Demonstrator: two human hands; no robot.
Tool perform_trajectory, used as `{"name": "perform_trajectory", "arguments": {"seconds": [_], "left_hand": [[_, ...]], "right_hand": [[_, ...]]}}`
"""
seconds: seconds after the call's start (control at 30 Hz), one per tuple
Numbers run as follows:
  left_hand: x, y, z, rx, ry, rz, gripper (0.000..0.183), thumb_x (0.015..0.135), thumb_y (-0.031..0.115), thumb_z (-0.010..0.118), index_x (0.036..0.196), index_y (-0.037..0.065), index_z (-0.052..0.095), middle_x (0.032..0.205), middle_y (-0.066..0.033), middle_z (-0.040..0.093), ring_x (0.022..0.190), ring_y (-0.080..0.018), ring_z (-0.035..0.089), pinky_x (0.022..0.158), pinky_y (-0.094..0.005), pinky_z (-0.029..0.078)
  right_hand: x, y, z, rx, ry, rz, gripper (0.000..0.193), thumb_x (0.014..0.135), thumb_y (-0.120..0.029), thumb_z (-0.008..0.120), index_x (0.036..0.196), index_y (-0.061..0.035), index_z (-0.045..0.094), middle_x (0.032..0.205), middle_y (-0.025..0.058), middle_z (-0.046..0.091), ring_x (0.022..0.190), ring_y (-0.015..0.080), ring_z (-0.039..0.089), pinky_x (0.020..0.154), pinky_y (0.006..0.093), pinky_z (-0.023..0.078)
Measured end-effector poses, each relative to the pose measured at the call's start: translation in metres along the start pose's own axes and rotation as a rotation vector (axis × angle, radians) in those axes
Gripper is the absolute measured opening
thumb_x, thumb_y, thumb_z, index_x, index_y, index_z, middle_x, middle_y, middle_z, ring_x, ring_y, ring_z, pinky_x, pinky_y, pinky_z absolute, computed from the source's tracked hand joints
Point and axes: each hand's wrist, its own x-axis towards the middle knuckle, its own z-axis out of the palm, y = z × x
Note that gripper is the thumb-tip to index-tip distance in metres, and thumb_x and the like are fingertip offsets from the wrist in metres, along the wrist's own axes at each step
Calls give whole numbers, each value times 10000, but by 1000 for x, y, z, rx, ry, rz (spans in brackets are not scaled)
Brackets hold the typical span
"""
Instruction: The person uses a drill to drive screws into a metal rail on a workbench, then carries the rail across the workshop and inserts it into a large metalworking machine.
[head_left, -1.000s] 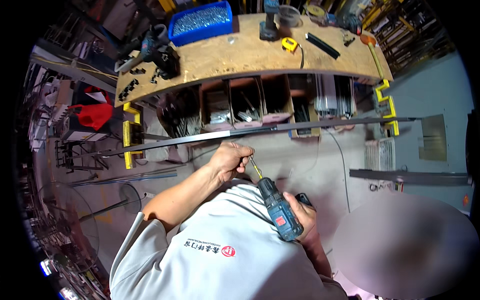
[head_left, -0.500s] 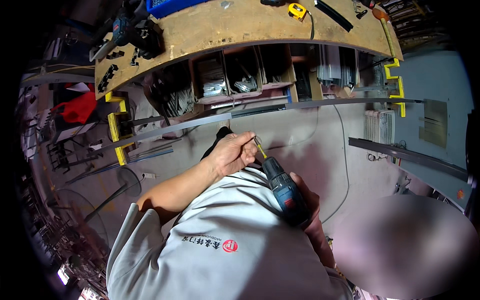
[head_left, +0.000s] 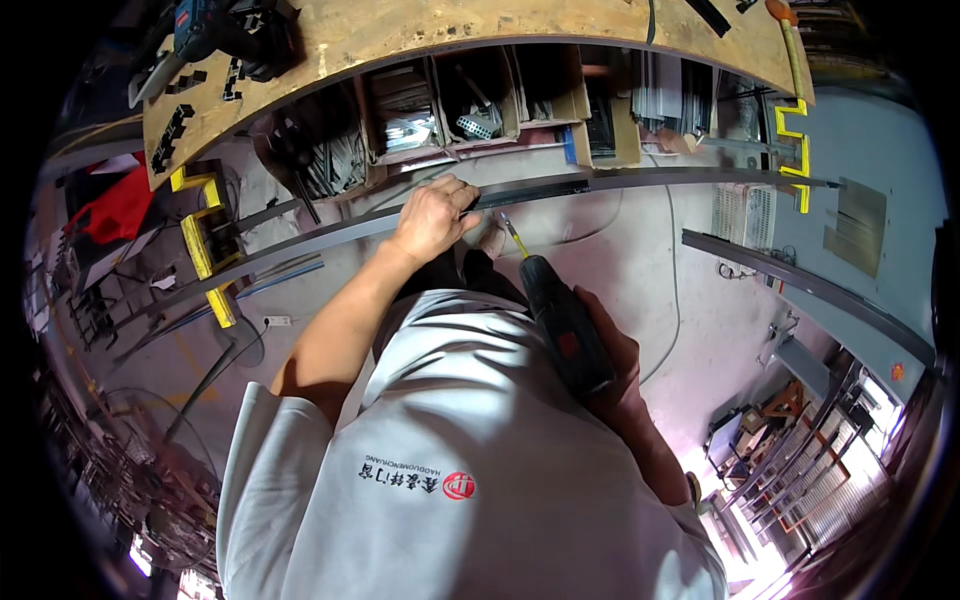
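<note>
A long grey metal profile [head_left: 640, 179] runs across in front of me, with a darker section near its middle. My left hand [head_left: 436, 218] is closed over this profile, its fingers curled over the top beside the dark section. My right hand [head_left: 617, 362] grips a dark blue and black cordless drill [head_left: 566, 335], held in front of my shirt. Its yellow-shafted bit [head_left: 515, 238] points up and away toward the profile, with the tip a little below it and apart from it. Whether a screw sits on the tip is too small to tell.
Yellow stepped supports [head_left: 204, 250] stand under the profile at the left and right. Beyond is a wooden workbench [head_left: 400, 32] with another drill [head_left: 205, 28] and small black parts. Open boxes [head_left: 405, 110] of metal pieces sit below it. Another dark profile [head_left: 800, 275] lies at right.
My left hand has left the drill bit's tip and moved forward onto the profile. The drill has come up closer to the profile, and the view has shifted.
</note>
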Motion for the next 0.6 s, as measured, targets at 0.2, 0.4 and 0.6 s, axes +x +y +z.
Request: {"name": "perform_trajectory", "arguments": {"seconds": [0.2,0.4,0.6], "left_hand": [[-2,-11,6,-64,9,-4,365,706,113,864,1011,-26,720,860,-141,678,809,-341,646,729,-431,548],[-4,-12,8,-78,8,-21,328,697,104,859,987,9,740,887,-109,699,839,-306,664,720,-409,560],[-2,-10,7,-101,53,25,325,693,92,859,980,0,737,864,-101,702,817,-288,665,716,-400,563]], "right_hand": [[26,-16,10,8,-3,-42,605,870,-63,769,1414,18,518,1026,193,734,865,293,762,741,336,577],[38,-17,15,-43,-10,-65,626,851,-73,783,1414,-4,519,1020,211,728,883,353,755,730,385,593],[46,-21,18,-46,-39,-25,679,812,-82,802,1425,-21,516,1006,221,721,877,385,741,722,422,596]]}}
